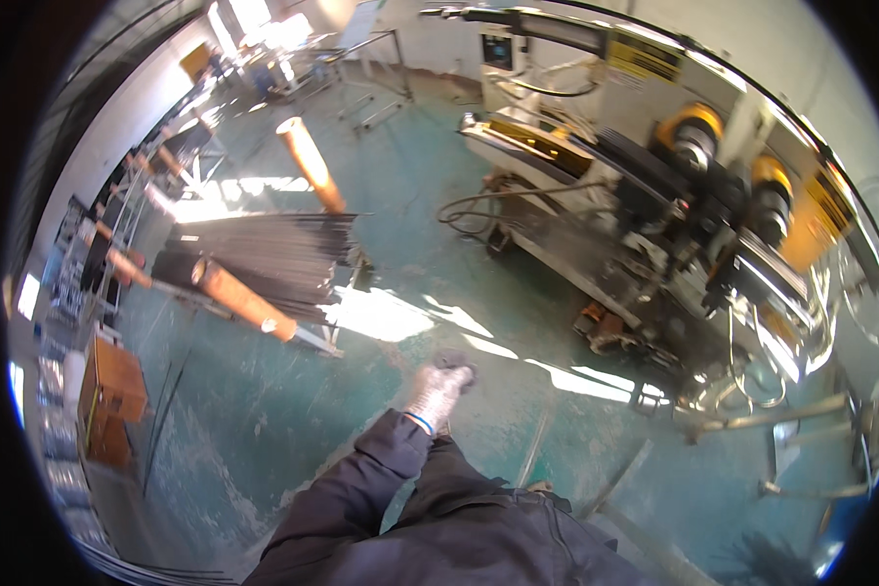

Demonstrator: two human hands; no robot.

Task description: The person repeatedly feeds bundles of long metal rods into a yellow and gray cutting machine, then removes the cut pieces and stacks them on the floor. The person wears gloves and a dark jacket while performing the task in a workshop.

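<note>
My left hand (pixel 443 387) wears a pale glove with greyed fingers and a blue edge at the wrist. It hangs out in front of my body, over the green floor. Its fingers are blurred and look bent, so I cannot tell whether they are closed; no object shows in them. My dark sleeve (pixel 347 488) leads up to it from the lower left. My right hand is out of view. Nearest to the left hand is a rack (pixel 317 340) of long dark rods (pixel 264 256), ahead and to the left, apart from the hand.
Two orange-brown tubes (pixel 244 300) stand up at the rack's sides. To the right is a large machine with yellow-and-black cylindrical units (pixel 693 137) and looping hoses (pixel 469 210). A metal frame (pixel 781 420) stands at right, and a brown box (pixel 117 381) at far left.
</note>
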